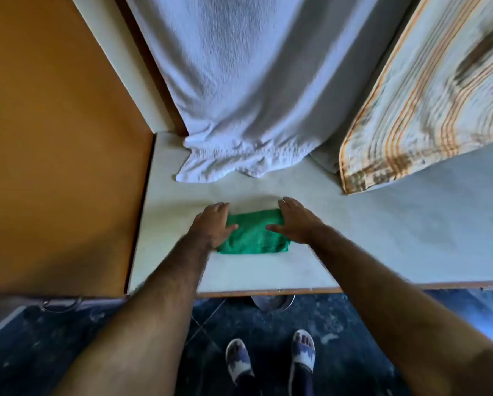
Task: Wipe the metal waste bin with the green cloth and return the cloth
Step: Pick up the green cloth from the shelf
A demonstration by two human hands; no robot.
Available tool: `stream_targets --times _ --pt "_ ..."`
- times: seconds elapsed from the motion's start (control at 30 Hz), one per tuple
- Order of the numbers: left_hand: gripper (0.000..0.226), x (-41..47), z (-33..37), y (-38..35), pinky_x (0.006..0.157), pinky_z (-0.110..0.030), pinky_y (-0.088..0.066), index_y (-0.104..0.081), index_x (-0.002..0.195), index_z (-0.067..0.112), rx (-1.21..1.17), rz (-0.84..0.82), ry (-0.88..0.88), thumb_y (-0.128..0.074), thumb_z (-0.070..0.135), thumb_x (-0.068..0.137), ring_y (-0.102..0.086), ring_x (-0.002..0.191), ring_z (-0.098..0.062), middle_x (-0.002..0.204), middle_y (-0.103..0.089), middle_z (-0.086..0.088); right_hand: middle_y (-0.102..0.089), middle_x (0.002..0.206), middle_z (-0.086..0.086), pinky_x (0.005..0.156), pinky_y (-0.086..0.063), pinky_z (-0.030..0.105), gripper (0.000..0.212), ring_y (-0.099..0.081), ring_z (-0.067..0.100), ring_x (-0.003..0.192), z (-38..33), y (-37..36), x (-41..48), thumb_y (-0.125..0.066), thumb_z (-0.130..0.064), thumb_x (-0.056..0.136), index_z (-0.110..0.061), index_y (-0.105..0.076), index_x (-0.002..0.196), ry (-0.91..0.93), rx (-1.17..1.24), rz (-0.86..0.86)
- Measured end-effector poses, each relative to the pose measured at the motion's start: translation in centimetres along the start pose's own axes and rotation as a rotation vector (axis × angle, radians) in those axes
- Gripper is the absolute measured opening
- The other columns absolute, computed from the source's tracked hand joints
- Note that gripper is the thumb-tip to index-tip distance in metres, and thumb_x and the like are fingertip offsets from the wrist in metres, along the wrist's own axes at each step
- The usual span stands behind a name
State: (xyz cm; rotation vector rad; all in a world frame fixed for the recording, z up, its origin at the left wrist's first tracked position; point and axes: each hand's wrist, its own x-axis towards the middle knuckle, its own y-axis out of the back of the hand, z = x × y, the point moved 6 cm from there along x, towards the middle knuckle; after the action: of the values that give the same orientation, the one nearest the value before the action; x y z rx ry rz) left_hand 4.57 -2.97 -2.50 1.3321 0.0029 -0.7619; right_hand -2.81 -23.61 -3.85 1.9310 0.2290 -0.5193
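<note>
Both hands — left hand (213, 224), right hand (295, 222) — flat on green cloth (252, 235).

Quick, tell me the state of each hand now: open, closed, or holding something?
Left hand: open, resting flat on the left end of the green cloth.
Right hand: open, fingers spread, resting on the cloth's right end.

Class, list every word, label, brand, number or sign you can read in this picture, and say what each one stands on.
None: no readable text shows anywhere.
The green cloth, white towel and striped cloth carry texture or stripes only.
The table, orange panel and sandals show no lettering.
</note>
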Motion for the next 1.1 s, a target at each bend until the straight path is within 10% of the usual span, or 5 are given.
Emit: stream_targets --times 0.37,0.63,1.1 --pt "0.047 1.2 0.2 -0.9 0.089 -0.032 -0.047 -0.067 0.121 0.007 -0.146 0.066 0.096 -0.081 0.018 0.078 -0.061 0.111 -0.032 0.122 -0.067 -0.016 -0.055 0.120 0.014 0.095 -0.048 0.044 0.046 -0.048 0.033 0.119 -0.7 0.0 0.8 -0.077 -0.037 0.081 -0.013 -0.063 0.118 -0.047 0.029 0.092" --pt "0.037 -1.7 -0.9 -2.3 0.075 -0.028 -0.051 -0.066 0.108 0.013 -0.915 -0.057 0.141 -0.080 0.006 0.075 -0.064 0.092 -0.024 0.098 -0.068 -0.007 -0.061 0.090 0.009 0.051 -0.049 0.028 0.023 -0.057 0.021 0.070 0.2 0.5 -2.7 -0.066 -0.013 0.072 -0.012 -0.060 0.094 -0.109 0.376 0.061" --pt "0.032 -14.7 0.9 -11.7 0.074 -0.033 -0.063 -0.064 0.111 0.008 -1.424 0.161 0.338 -0.078 0.019 0.084 -0.073 0.099 -0.026 0.108 -0.074 -0.011 -0.075 0.108 0.006 0.081 -0.054 0.029 0.032 -0.070 0.021 0.097 -2.1 -4.5 -14.1 -0.072 -0.033 0.086 -0.020 -0.072 0.116 0.052 0.431 -0.142"
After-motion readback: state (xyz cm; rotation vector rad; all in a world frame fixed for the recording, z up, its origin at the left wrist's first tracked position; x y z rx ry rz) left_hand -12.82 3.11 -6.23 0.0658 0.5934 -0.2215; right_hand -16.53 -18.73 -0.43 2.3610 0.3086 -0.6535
